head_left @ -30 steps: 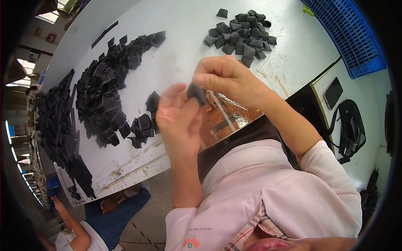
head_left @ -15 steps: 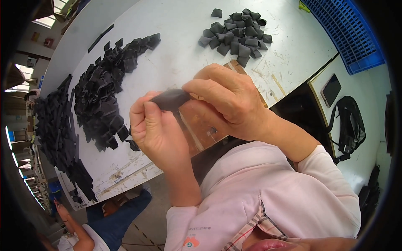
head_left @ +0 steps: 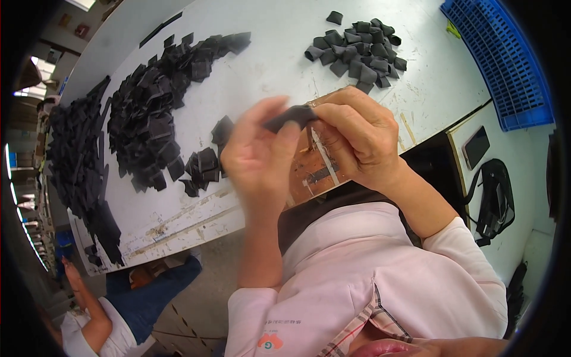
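Above the brown board (head_left: 309,169) at the table's edge, a small black fabric piece (head_left: 289,118) is stretched between my two hands. My right hand (head_left: 366,134) pinches its right end between thumb and forefinger. My left hand (head_left: 256,157), smeared by motion, has its thumb against the near side of the piece and its fingers behind the left end. Beyond my hands lies a heap of puffy, folded black pieces (head_left: 360,50). To the left of my left hand lie loose flat black pieces (head_left: 202,166).
A large pile of flat black pieces (head_left: 146,113) and a heap of black strips (head_left: 74,154) cover the table's left. At right are a blue plastic crate (head_left: 505,59), a phone (head_left: 476,147) and a black mesh bag (head_left: 495,199). Another person (head_left: 95,321) sits at lower left.
Both hands have moved right with the fabric piece, and my left hand's grip has shifted along it. The view has turned slightly, showing more loose pieces beside my left hand.
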{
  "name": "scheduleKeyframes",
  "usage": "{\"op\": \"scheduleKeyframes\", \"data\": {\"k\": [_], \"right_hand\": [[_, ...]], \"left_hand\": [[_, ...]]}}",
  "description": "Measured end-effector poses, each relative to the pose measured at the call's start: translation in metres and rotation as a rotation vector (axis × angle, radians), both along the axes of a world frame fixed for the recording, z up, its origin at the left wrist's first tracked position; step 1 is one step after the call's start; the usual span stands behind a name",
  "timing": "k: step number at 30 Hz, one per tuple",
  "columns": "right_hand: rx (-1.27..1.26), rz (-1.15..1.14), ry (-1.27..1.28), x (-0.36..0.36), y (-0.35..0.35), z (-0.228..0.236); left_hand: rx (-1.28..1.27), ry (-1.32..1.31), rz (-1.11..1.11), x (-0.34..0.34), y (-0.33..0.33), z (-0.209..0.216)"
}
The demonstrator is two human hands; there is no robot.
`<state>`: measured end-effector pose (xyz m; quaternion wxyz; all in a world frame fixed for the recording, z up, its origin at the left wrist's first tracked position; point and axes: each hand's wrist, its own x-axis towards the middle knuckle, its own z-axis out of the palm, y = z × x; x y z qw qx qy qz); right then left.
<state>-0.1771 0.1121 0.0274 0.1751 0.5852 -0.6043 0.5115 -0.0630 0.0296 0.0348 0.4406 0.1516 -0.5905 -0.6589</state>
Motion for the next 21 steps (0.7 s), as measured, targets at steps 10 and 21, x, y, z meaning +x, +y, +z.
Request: {"op": "scheduleKeyframes", "data": {"k": [10,21], "right_hand": [[0.193,0.171,-0.317,0.000,0.001,0.021],[0.247,0.138,-0.346,-0.019,0.005,0.031]], "left_hand": [[-0.272,-0.039,0.017,-0.008,-0.012,0.009],[-0.426,-0.233,0.438,0.001,-0.024,-0.046]]}}
